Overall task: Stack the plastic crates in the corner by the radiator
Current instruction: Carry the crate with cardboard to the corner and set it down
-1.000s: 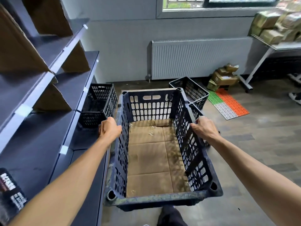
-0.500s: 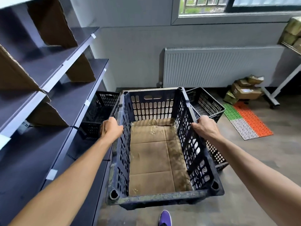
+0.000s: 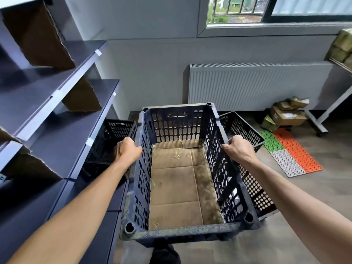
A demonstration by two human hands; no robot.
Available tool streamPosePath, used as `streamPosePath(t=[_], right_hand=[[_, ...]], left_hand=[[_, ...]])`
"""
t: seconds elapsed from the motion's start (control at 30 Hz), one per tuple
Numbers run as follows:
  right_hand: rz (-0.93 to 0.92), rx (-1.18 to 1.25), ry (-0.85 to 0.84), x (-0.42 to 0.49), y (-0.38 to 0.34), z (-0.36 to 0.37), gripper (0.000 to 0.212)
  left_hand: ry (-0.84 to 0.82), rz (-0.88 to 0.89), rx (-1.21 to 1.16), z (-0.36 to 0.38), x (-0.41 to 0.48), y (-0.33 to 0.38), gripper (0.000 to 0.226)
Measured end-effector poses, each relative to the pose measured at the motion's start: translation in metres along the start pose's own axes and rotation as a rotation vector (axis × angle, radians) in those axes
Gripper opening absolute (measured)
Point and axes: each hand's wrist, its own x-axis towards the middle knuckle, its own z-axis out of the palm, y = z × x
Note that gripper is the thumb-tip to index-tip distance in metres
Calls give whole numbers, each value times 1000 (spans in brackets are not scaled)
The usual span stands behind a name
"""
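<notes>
Head view: we're carrying the blue crate (image 3: 182, 168) with both hands, long axis pointing straight away from us toward the radiator (image 3: 257, 86). Left hand (image 3: 126, 150) is clenched over the left long rim, right hand (image 3: 239, 149) clenched over the right long rim, both about mid-length, roughly level with each other, so neither side leads. Crate is off the floor, rim tipped slightly down toward us, with a cardboard liner (image 3: 181, 183) flat in the bottom. The relation that matters: two black crates sit on the floor ahead and below. Left black crate (image 3: 108, 145) is tucked against the shelving (image 3: 57, 115), just past our left hand. Right black crate (image 3: 245, 153) lies just beside and under the held crate's right wall, angled: its long axis runs away and left toward the radiator, not parallel to ours. We can't tell whether the held crate touches either one. Our read: the right one is the nearer landing target, so the right hand side sets the move. We'd need to shift right and yaw the held crate to match its axis before lowering. Risk: corner posts miss and it seats crooked.
</notes>
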Motion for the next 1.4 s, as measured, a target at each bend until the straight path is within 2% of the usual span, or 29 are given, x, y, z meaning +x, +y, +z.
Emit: streamPosePath(t=[0.07, 0.3, 0.53, 0.7, 1.13, 1.4], right_hand=[[12, -24, 11, 24, -14, 6, 26], [39, -3, -4, 102, -72, 31, 27], [25, -18, 0, 162, -119, 44, 27], [-2, -32, 5, 215, -144, 44, 25], [-15, -48, -124, 414, -160, 46, 25], [-37, -38, -142, 507, -178, 38, 23]], left_hand=[[2, 7, -12, 2, 32, 1, 39], [-31, 29, 4, -6, 144, 5, 43], [-11, 51, 10, -21, 223, 13, 36], [0, 1, 20, -20, 268, 23, 34], [-11, -92, 25, 17, 395, 113, 41], [7, -112, 23, 27, 467, 158, 35]])
